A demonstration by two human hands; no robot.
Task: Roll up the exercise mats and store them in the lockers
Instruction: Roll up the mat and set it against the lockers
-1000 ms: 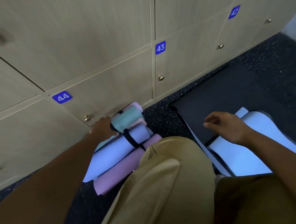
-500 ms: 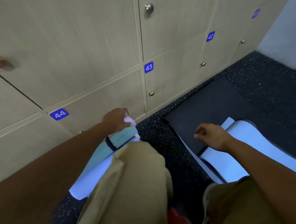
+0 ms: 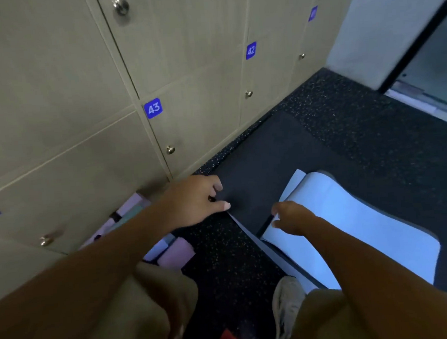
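Head view: left hand pinching near-left corner of flat black mat, thumb and fingers curling over edge. Right hand gripping light blue mat edge, finger detail unclear. Rolled mats bundle lying left, against closed locker door. Risk: overlapping mats dragging together, roll starting crooked.

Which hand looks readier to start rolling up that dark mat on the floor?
The left hand, I think: it is already at the near corner of the dark mat, fingers curled at its edge. The right hand is at the light blue mat instead.
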